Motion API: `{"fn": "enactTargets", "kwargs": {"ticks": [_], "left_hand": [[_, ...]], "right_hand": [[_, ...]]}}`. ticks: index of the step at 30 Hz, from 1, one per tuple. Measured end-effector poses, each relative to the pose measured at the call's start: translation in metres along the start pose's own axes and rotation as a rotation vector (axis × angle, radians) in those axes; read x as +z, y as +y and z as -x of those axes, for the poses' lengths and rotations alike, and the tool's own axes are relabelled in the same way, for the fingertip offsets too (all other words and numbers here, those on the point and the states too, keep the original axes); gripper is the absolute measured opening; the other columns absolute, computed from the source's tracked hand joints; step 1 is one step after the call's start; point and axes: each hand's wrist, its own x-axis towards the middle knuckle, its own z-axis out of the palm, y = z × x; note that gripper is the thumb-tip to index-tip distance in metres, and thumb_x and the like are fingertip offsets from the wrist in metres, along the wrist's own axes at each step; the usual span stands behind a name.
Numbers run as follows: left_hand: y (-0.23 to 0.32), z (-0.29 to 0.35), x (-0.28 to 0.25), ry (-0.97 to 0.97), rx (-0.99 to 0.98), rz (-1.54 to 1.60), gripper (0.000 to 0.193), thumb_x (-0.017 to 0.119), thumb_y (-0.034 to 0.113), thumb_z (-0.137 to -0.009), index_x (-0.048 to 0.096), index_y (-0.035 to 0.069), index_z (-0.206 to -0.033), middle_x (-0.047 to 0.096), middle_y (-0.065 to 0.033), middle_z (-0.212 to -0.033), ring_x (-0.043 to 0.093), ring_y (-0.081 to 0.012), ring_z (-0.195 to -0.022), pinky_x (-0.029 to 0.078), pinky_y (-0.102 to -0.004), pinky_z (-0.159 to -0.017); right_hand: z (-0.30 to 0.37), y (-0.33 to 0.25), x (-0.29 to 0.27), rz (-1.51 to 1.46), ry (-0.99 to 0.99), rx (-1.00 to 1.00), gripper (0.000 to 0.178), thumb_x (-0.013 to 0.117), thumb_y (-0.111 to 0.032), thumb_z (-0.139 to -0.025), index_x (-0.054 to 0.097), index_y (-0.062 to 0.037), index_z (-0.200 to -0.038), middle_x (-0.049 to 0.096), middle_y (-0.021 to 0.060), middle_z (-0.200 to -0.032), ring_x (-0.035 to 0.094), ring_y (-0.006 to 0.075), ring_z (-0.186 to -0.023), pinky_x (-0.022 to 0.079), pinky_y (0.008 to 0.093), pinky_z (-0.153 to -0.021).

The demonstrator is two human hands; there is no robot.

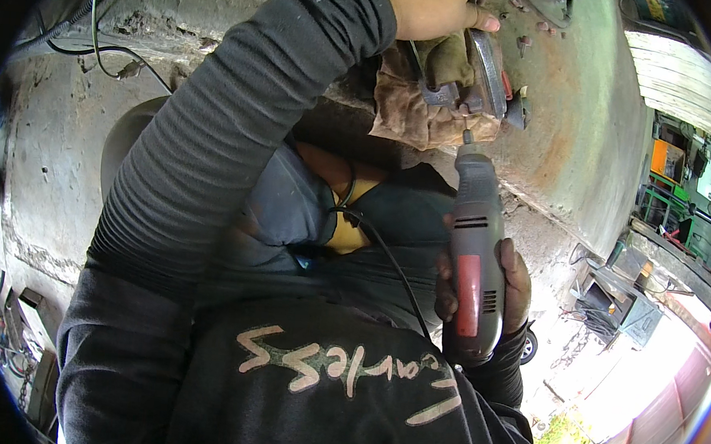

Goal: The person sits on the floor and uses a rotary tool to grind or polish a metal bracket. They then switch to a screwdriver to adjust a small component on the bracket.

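Observation:
My right hand (514,285) is wrapped round a grey corded rotary tool (477,273) with a red panel. The tool's narrow tip points away from me, close to a dark metal part (486,74) lying over a stained brown cloth (398,108). Beyond that metal part is my left hand (439,7), cut off by the upper edge. Its thumb is bent toward the curled fingers; what they grip, if anything, is hidden. A black power cord (394,263) runs from the tool's rear end toward my legs.
Small rusty pieces (524,43) lie on the concrete surface (566,97) beyond the metal part. At the upper left are a thin cable (97,10) and a corrugated hose (80,12). To the right stand a grey box (640,319) and an orange container (668,159).

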Motion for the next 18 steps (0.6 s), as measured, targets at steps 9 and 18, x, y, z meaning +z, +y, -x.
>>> {"fn": "enactTargets", "kwargs": {"ticks": [9, 18], "left_hand": [[0.0, 0.008, -0.01, -0.012, 0.046, 0.171, 0.04, 0.06, 0.042, -0.085, 0.062, 0.006, -0.104, 0.044, -0.0181, -0.118, 0.028, -0.0403, -0.126, 0.024, -0.0699, -0.1], [0.001, 0.009, -0.011, -0.027, 0.034, 0.149, 0.039, 0.06, 0.042, -0.085, 0.062, 0.006, -0.1, 0.044, -0.0176, -0.116, 0.029, -0.0403, -0.125, 0.025, -0.0703, -0.098]], "right_hand": [[0.002, 0.003, -0.002, -0.012, 0.008, -0.053, 0.072, 0.042, -0.052, -0.093, 0.033, 0.0072, -0.133, 0.054, 0.0206, -0.082, 0.056, 0.0235, -0.047, 0.048, 0.0324, -0.04], [0.0, 0.002, -0.007, -0.034, -0.018, -0.086, 0.072, 0.041, -0.052, -0.094, 0.032, 0.0075, -0.133, 0.054, 0.0208, -0.083, 0.057, 0.023, -0.048, 0.049, 0.0326, -0.042]]}}
